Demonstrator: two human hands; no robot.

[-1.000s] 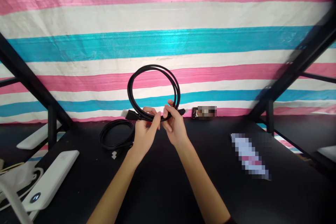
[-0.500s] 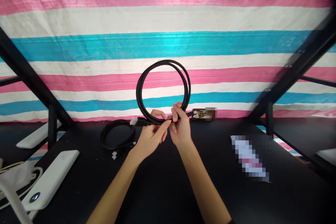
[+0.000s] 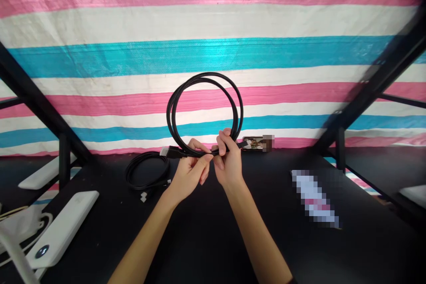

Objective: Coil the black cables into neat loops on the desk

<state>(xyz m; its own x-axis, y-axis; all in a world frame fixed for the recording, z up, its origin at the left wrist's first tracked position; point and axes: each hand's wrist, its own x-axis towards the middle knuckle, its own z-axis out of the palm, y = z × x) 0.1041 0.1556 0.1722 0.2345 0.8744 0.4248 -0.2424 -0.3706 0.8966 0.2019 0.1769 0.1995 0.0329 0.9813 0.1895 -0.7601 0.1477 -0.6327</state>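
Note:
A black cable [image 3: 203,80] is wound into an upright loop above the black table [image 3: 213,239]. My left hand [image 3: 190,173] pinches the bottom of the loop near a plug end that sticks out to the left. My right hand [image 3: 228,159] is closed on the same bottom stretch just to the right, and a short cable end points right from it. The two hands almost touch. A second coiled black cable [image 3: 146,175] lies flat on the table, left of my left hand.
A white power bank [image 3: 61,228] lies at the front left with white cords beside it, another white bar [image 3: 41,173] behind. A phone [image 3: 254,143] rests at the table's back edge. A blurred flat item [image 3: 316,199] lies to the right. Black frame bars cross both sides before a striped tarp.
The held loop has shifted to the right and risen a little, and its turns have spread slightly. Both hands moved right with it and kept their grip.

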